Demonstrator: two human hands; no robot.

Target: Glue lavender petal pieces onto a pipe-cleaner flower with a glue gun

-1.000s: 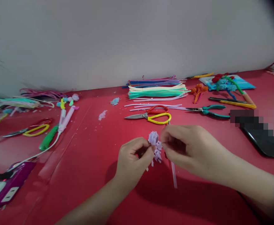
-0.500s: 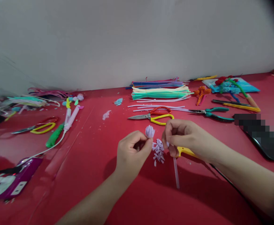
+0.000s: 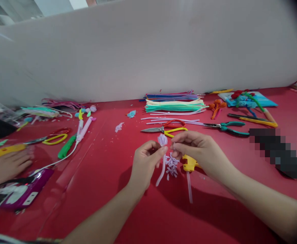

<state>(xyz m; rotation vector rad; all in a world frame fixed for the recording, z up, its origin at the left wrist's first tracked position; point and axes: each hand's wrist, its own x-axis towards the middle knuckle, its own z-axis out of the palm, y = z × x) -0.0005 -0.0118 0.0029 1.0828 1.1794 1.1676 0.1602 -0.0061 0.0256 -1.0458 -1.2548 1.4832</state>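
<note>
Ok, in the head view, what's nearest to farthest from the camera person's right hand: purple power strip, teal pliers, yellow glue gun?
From the right hand:
1. Yellow glue gun, just below.
2. Teal pliers, farther back, right.
3. Purple power strip, far left.

Left hand [image 3: 147, 161] in a pinch, right hand [image 3: 195, 145] near

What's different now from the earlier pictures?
Since half a second ago, the right hand has moved left toward the lilac tuft, uncovering more of the yellow glue gun. A lilac stem now shows below the left hand. A co-worker's hand has come into view at left. The left hand's pinch on the tuft, the central scissors and the pliers stayed as they were.
</note>
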